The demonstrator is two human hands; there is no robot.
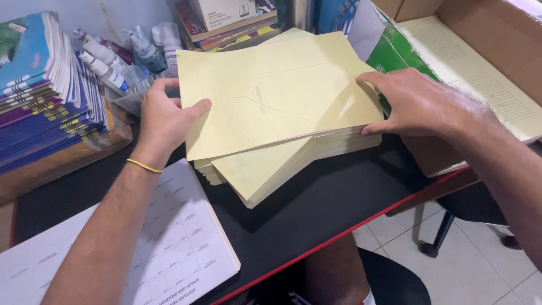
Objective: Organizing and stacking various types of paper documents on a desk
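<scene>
Cluttered black desk (316, 209) with red edge, tiled floor below. Stack of pale yellow paper (276, 96) mid-desk, directly ahead between both hands, long axis running left-right, upper bundle skewed over lower sheets. Left hand (164, 121) clamped on left edge, thumb on top, fingers curled behind. Right hand (420, 104) gripping right edge, fingers spread flat, thumb under. Equally near. Printed white sheets (180, 248) lower left; booklets (39, 90) far left.
</scene>
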